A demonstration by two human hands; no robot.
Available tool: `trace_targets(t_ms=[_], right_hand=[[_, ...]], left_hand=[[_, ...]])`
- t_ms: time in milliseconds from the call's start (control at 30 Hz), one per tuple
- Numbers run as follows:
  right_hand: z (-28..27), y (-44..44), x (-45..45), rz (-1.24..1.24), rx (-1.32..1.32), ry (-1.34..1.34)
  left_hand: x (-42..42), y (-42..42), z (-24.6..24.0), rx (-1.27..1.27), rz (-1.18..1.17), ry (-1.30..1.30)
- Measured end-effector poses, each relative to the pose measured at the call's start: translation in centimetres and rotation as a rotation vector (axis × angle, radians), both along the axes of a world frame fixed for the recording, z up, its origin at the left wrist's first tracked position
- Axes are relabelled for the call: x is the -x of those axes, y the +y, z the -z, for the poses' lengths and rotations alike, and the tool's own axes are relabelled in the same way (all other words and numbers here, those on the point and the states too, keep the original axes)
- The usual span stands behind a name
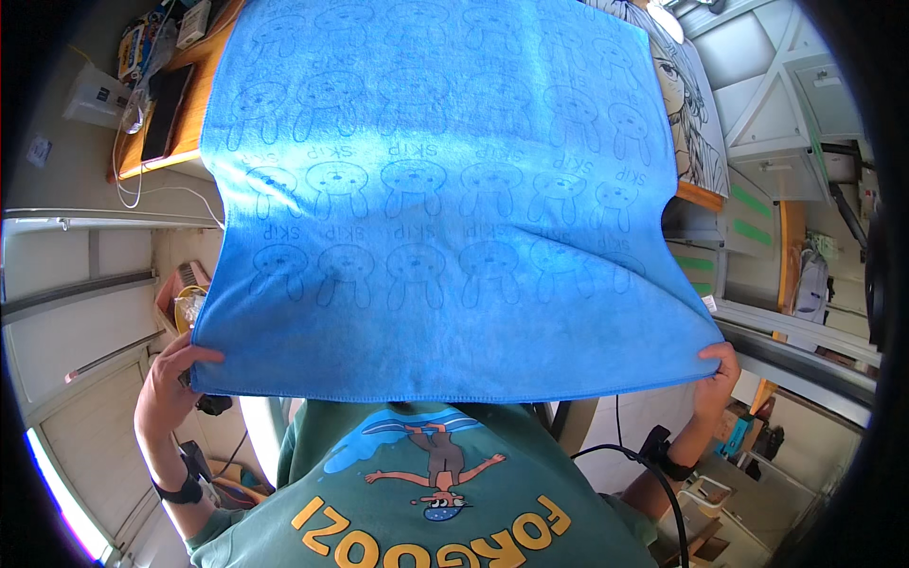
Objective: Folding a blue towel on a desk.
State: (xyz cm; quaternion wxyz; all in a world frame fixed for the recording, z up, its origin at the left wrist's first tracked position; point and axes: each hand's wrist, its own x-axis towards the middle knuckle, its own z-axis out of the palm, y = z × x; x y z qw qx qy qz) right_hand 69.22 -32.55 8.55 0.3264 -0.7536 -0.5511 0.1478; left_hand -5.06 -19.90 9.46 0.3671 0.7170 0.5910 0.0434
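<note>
A blue towel (440,213) with a pressed pattern of rabbit heads and lettering is spread out before me. My left hand (174,366) grips its near left corner, thumb on top. At the near right corner, my right hand (717,366) pinches the fabric in the same way. Between the two hands the stitched near edge is stretched almost straight in front of my chest. The far part of the towel lies over a wooden desk (192,99) and covers most of it. A few soft folds run inward from the right corner.
A dark phone (167,110) with a white cable (174,189) lies on the desk's left end. A drawn manga-style picture (699,121) shows at the right end. A black cable (660,483) hangs beside my right arm. A pink dustpan (181,284) stands low at the left.
</note>
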Motion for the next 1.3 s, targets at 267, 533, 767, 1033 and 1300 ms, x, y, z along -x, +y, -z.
trace_targets(t_ms=[267,533,767,1033,1300], right_hand=[[-0.7,1.3,-1.8,-0.325,-0.196,-0.021],[-2.9,0.1,-2.6,-0.297,-0.226,0.352],[-5.1,-0.6,-0.3,-0.250,-0.409,0.519],[-5.0,0.7,0.5,-0.239,-0.527,0.401],[-4.5,1.9,0.5,-0.137,-0.779,0.559]], left_hand=[[4.3,-0.8,2.2,-0.064,-0.074,-0.265],[7.5,-1.1,0.0,-0.133,-0.166,-0.709],[10.0,-1.7,-0.9,-0.339,-0.185,-1.000],[9.8,0.7,-2.9,-0.301,0.104,-1.002],[10.1,4.9,-8.6,0.080,0.883,-1.065]])
